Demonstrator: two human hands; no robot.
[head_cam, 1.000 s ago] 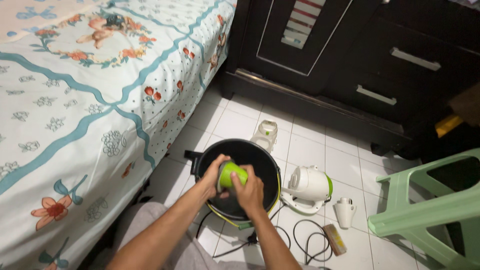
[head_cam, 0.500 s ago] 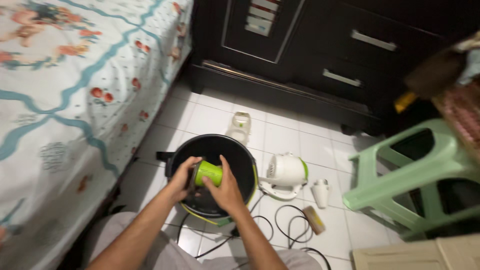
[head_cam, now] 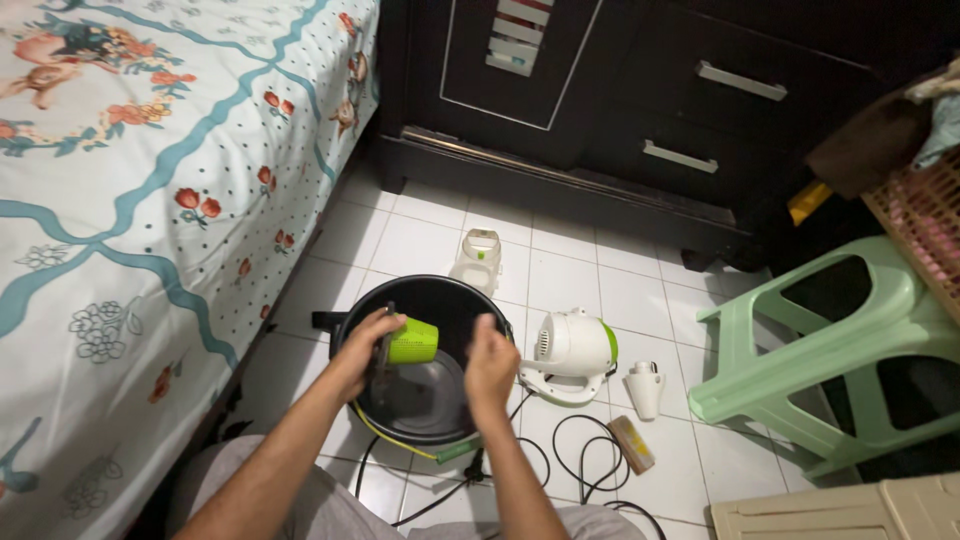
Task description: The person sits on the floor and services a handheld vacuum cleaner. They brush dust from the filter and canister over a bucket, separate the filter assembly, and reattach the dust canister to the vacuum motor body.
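Over the mouth of the black canister (head_cam: 425, 300), the left hand (head_cam: 365, 345) wraps around a green ribbed filter cup (head_cam: 414, 340), its long axis lying sideways, pointing toward the right hand (head_cam: 490, 362), which is loosely curled, apparently holding nothing, just beside it.

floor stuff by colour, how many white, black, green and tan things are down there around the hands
white: 3, motor unit, small housing, nozzle
black: 1, round tub under left hand and right hand
green: 2, filter cup in left hand, plastic stool
tan: 1, small brush
total: 7
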